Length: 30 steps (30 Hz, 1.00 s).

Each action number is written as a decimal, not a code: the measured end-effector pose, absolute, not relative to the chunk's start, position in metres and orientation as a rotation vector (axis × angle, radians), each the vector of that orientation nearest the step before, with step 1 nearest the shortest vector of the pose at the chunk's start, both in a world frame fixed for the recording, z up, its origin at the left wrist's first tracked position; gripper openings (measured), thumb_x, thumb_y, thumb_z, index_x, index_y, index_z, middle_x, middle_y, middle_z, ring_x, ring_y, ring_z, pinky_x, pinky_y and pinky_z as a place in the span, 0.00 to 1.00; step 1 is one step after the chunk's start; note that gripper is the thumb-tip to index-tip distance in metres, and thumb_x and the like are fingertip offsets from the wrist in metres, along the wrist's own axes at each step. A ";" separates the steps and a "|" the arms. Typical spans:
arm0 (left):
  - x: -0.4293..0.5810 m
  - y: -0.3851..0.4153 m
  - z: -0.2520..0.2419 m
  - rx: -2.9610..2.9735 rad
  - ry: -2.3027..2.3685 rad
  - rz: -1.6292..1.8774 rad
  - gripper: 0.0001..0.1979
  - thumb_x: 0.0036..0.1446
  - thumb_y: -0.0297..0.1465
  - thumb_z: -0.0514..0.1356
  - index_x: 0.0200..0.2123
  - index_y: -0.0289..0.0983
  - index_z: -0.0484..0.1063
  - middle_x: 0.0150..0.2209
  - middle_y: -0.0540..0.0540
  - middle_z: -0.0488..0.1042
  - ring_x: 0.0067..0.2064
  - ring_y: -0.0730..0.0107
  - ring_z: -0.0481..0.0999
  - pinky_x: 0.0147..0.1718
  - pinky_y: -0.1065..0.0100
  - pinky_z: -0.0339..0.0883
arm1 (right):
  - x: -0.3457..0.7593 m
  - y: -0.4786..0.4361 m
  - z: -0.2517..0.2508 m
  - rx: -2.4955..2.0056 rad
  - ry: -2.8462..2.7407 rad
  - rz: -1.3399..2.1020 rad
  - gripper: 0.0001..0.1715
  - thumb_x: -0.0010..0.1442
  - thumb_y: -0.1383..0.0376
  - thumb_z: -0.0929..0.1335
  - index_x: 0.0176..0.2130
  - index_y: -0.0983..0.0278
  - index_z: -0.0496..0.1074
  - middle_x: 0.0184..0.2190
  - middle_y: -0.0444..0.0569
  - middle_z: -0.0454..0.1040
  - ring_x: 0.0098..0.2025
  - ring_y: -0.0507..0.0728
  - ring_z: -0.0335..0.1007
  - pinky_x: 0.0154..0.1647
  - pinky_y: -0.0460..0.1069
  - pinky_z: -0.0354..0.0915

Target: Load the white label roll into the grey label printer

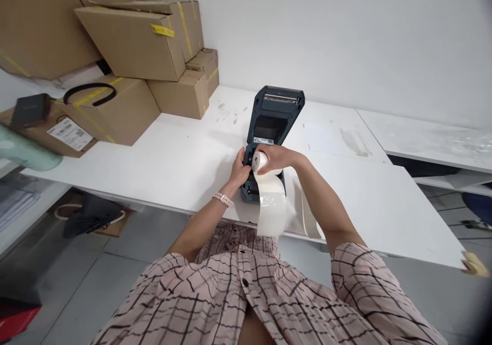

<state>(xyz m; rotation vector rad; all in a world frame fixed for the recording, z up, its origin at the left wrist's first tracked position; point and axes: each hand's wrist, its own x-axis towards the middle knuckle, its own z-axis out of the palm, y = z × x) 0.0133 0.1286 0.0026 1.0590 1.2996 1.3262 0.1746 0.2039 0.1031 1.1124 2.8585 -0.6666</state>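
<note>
A dark label printer (251, 195) stands on the white table with its lid (277, 106) tipped up and back. My right hand (274, 158) is closed round a roll of white labels (260, 161), held over the printer's open bay. From the roll a strip of labels (272, 214) hangs down past the table's front edge. My left hand (241, 169) grips the left side of the printer body, its fingertips partly hidden at the bay beside the roll. A curved piece of pale paper (308, 214) lies to the right of the printer.
Cardboard boxes (134, 42) are stacked at the back left, with a black headband (90, 93) on one. A mint-green cylindrical object (28, 149) lies at the far left. The white table (184, 153) meets a white wall behind. A lower shelf (453, 181) shows at right.
</note>
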 end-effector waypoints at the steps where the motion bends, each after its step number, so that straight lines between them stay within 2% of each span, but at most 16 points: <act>1: 0.013 0.128 0.003 1.062 1.296 1.325 0.52 0.45 0.16 0.55 0.75 0.31 0.47 0.76 0.36 0.52 0.77 0.56 0.53 0.75 0.55 0.50 | 0.171 0.207 0.098 1.101 2.842 -0.620 0.42 0.43 0.46 0.80 0.53 0.58 0.72 0.46 0.53 0.80 0.44 0.69 0.79 0.44 0.59 0.73; 4: 0.013 0.129 0.003 1.055 1.288 1.338 0.52 0.44 0.16 0.55 0.75 0.34 0.47 0.76 0.38 0.53 0.77 0.56 0.53 0.75 0.56 0.49 | 0.164 0.214 0.086 1.116 2.779 -0.546 0.42 0.44 0.44 0.80 0.53 0.58 0.72 0.45 0.53 0.81 0.43 0.69 0.80 0.41 0.58 0.74; 6: 0.014 0.129 0.001 1.050 1.284 1.346 0.52 0.44 0.16 0.55 0.75 0.32 0.47 0.76 0.37 0.53 0.77 0.55 0.53 0.75 0.56 0.49 | 0.161 0.215 0.080 1.135 2.743 -0.559 0.41 0.48 0.44 0.78 0.55 0.59 0.72 0.48 0.54 0.81 0.46 0.69 0.80 0.43 0.58 0.74; 9: 0.014 0.131 -0.002 1.055 1.274 1.352 0.52 0.45 0.17 0.55 0.75 0.32 0.47 0.76 0.37 0.53 0.77 0.56 0.54 0.75 0.57 0.49 | 0.163 0.211 0.072 1.150 2.745 -0.549 0.42 0.53 0.45 0.77 0.60 0.60 0.71 0.54 0.57 0.80 0.53 0.72 0.79 0.50 0.60 0.74; 12: 0.013 0.130 -0.005 1.058 1.269 1.357 0.51 0.45 0.17 0.55 0.75 0.37 0.48 0.77 0.42 0.52 0.77 0.58 0.52 0.75 0.57 0.49 | 0.174 0.192 0.065 1.143 2.921 -0.479 0.41 0.60 0.50 0.75 0.66 0.61 0.67 0.62 0.60 0.75 0.62 0.75 0.73 0.59 0.66 0.71; 15: 0.013 0.128 -0.005 1.075 1.278 1.365 0.50 0.46 0.17 0.55 0.74 0.36 0.49 0.77 0.41 0.50 0.78 0.59 0.50 0.75 0.57 0.48 | 0.192 0.149 0.058 1.157 3.160 -0.433 0.34 0.69 0.53 0.68 0.68 0.61 0.65 0.68 0.60 0.68 0.70 0.73 0.65 0.66 0.70 0.65; 17: 0.013 0.127 -0.005 1.094 1.297 1.371 0.49 0.47 0.18 0.56 0.74 0.33 0.50 0.77 0.38 0.51 0.77 0.57 0.52 0.76 0.56 0.48 | 0.202 0.112 0.051 1.160 3.228 -0.434 0.31 0.72 0.52 0.64 0.68 0.60 0.65 0.69 0.59 0.68 0.70 0.70 0.65 0.68 0.69 0.65; 22: 0.013 0.127 0.001 1.137 1.304 1.379 0.44 0.49 0.19 0.56 0.71 0.35 0.57 0.74 0.39 0.60 0.74 0.54 0.59 0.74 0.55 0.53 | 0.204 0.043 0.025 1.325 3.280 -0.386 0.32 0.73 0.53 0.63 0.72 0.54 0.59 0.73 0.54 0.60 0.75 0.69 0.56 0.71 0.72 0.62; 25: 0.011 0.125 0.005 1.130 1.329 1.352 0.42 0.52 0.20 0.55 0.71 0.36 0.57 0.72 0.40 0.62 0.73 0.55 0.61 0.73 0.55 0.55 | 0.197 0.033 0.015 1.487 3.282 -0.339 0.32 0.74 0.55 0.62 0.73 0.52 0.56 0.73 0.54 0.61 0.75 0.68 0.55 0.73 0.72 0.59; 28: 0.012 0.109 0.012 1.245 1.433 1.335 0.39 0.59 0.24 0.57 0.73 0.43 0.54 0.76 0.44 0.56 0.76 0.54 0.53 0.75 0.52 0.50 | 0.194 0.035 0.014 1.515 3.280 -0.354 0.32 0.74 0.53 0.62 0.73 0.52 0.58 0.73 0.53 0.61 0.75 0.67 0.56 0.72 0.71 0.59; 30: 0.014 0.090 0.019 1.449 1.503 1.368 0.35 0.63 0.30 0.59 0.72 0.46 0.56 0.77 0.48 0.52 0.79 0.55 0.43 0.76 0.51 0.40 | 0.197 0.037 0.016 1.491 3.287 -0.403 0.33 0.73 0.51 0.63 0.72 0.51 0.59 0.73 0.52 0.61 0.75 0.67 0.55 0.72 0.71 0.60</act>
